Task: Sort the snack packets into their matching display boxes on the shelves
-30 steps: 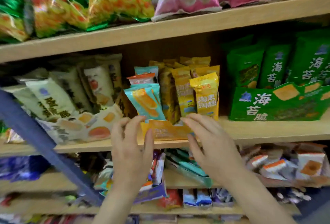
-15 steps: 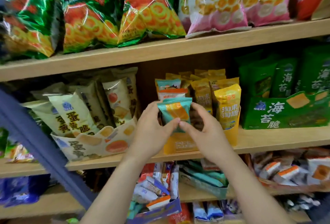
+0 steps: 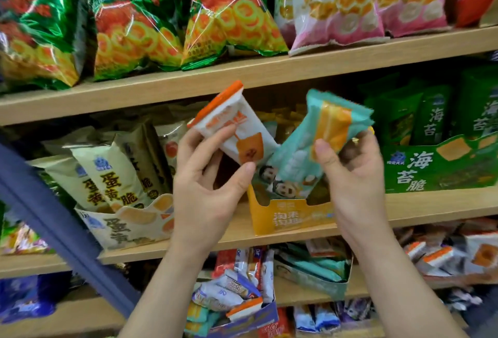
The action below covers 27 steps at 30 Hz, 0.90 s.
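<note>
White-and-orange packet (image 3: pixel 231 132) pinched between thumb and fingers of the left hand (image 3: pixel 207 178). The right hand (image 3: pixel 355 175) grips a teal packet (image 3: pixel 323 143), thumb on its face. Both are held tilted before the middle shelf (image 3: pixel 431 202). Just below them is a yellow display box (image 3: pixel 291 217), with yellow packets (image 3: pixel 289 119) at its back. Left of it stands a cream box (image 3: pixel 129 225) of upright cream packets (image 3: pixel 116 175); right of it, a green box (image 3: pixel 442 167) of green packets (image 3: pixel 433 119).

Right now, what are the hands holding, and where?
Left hand pinches the white packet near its lower end; right hand grips the teal packet around its middle.
</note>
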Each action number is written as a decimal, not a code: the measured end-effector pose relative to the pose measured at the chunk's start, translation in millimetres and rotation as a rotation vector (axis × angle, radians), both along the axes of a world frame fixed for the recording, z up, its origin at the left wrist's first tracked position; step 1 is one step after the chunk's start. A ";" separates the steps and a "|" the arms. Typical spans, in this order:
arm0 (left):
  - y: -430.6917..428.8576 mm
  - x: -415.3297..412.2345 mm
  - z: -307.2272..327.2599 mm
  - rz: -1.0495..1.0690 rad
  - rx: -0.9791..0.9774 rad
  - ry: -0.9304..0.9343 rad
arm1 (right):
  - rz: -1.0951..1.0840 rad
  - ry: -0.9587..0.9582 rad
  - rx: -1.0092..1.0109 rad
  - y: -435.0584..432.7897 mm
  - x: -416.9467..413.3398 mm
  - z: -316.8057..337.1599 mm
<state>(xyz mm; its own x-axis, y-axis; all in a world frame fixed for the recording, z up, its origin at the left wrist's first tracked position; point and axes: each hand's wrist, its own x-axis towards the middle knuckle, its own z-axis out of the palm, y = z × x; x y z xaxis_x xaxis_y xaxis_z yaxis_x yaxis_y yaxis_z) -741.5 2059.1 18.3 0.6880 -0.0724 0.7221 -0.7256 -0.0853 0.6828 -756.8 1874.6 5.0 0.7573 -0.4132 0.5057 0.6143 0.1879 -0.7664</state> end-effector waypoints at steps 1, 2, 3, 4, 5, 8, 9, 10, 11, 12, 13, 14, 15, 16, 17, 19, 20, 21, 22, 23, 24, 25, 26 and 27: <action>-0.3 -6.0 1.0 0.045 -0.016 -0.077 | -0.031 -0.046 0.040 0.2 -3.7 5.2; -0.5 -11.7 2.3 0.096 -0.038 -0.135 | -0.068 -0.087 0.068 0.5 -8.0 9.4; -0.3 -17.5 5.0 0.141 -0.070 -0.172 | -0.105 -0.119 0.089 1.0 -12.3 12.7; 0.8 -23.0 9.0 0.177 -0.106 -0.180 | -0.134 -0.149 0.107 1.8 -16.9 16.2; 2.1 -27.9 14.1 0.190 -0.147 -0.159 | -0.159 -0.172 0.117 2.2 -22.2 19.6; 1.2 -40.7 24.7 -0.021 -0.342 0.111 | -0.231 -0.172 -0.002 -0.6 -33.3 27.0; -1.6 -43.5 22.8 -0.118 -0.373 0.214 | -0.231 -0.130 -0.067 -0.1 -35.4 27.9; -5.9 -47.5 19.1 -0.186 -0.358 0.284 | -0.209 -0.071 -0.114 1.9 -36.9 26.3; -11.8 -50.7 13.4 -0.231 -0.310 0.322 | -0.170 -0.007 -0.131 5.0 -38.8 23.1; -18.4 -54.3 7.5 -0.261 -0.253 0.338 | -0.116 0.056 -0.116 9.9 -40.9 18.7; -25.9 -57.7 1.1 -0.268 -0.185 0.341 | -0.053 0.115 -0.075 15.7 -43.9 13.1; -32.8 -60.5 -6.0 -0.249 -0.104 0.333 | 0.005 0.174 -0.022 20.8 -47.3 5.7; -39.2 -63.2 -12.3 -0.217 -0.017 0.322 | 0.050 0.235 0.027 23.6 -51.4 -2.9; -44.0 -64.9 -17.8 -0.190 0.060 0.324 | 0.090 0.293 0.079 24.8 -56.1 -11.1; -48.1 -66.3 -22.6 -0.183 0.115 0.336 | 0.127 0.343 0.130 23.5 -61.1 -19.4; -54.4 -70.2 -29.3 -0.192 0.147 0.378 | 0.232 0.421 0.162 16.3 -69.9 -32.4; -56.9 -72.1 -32.9 -0.198 0.157 0.402 | 0.300 0.453 0.120 12.7 -73.3 -35.3; -59.9 -73.0 -37.1 -0.207 0.176 0.422 | 0.355 0.476 0.051 8.9 -76.4 -38.1; -62.0 -73.7 -39.5 -0.227 0.208 0.442 | 0.376 0.498 -0.013 5.2 -78.2 -40.9; -63.1 -74.4 -39.3 -0.279 0.247 0.471 | 0.364 0.502 -0.048 0.8 -79.4 -44.1; -61.9 -73.4 -37.9 -0.364 0.285 0.506 | 0.338 0.493 -0.050 -4.3 -79.8 -47.6; -59.8 -71.2 -33.4 -0.466 0.302 0.545 | 0.318 0.483 -0.033 -8.8 -80.5 -49.5; -56.8 -67.8 -25.9 -0.552 0.294 0.580 | 0.300 0.487 -0.020 -13.1 -81.6 -51.8; -53.4 -62.3 -17.5 -0.578 0.278 0.577 | 0.289 0.498 -0.033 -17.7 -82.5 -55.1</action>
